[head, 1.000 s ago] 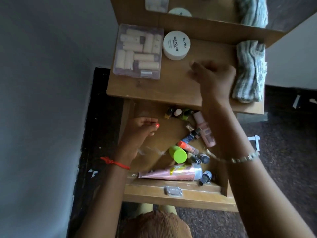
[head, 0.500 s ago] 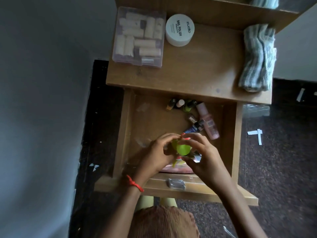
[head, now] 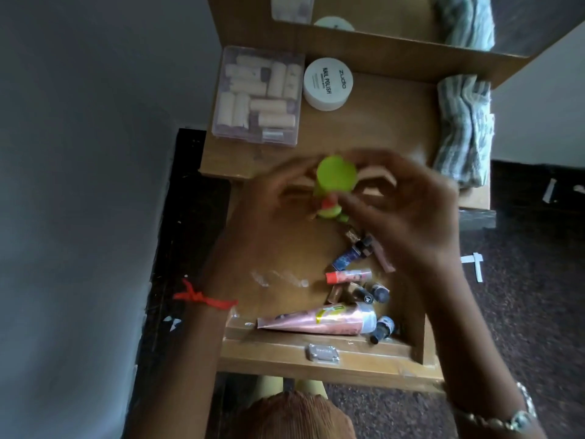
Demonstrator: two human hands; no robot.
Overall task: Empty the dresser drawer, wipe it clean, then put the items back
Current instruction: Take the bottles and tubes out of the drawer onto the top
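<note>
Green-capped bottle (head: 336, 180), clamped between the fingers of the left hand (head: 278, 193) and right hand (head: 411, 217) over the drawer (head: 269, 359), might slip if hurried.

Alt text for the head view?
Left hand and right hand hold a lime-green container above the open drawer, which contains a pink tube and small bottles. A clear box, white jar and folded cloth sit on the dresser top.

1 wide-angle head view looks steeply down from above the open drawer (head: 364, 366), facing the dresser top (head: 380, 131), with the mirror (head: 395, 14) at the upper edge. It sits close: the left hand (head: 272, 199) and right hand (head: 408, 213), holding a green bottle (head: 335, 179), fill the centre, blurred.
</note>
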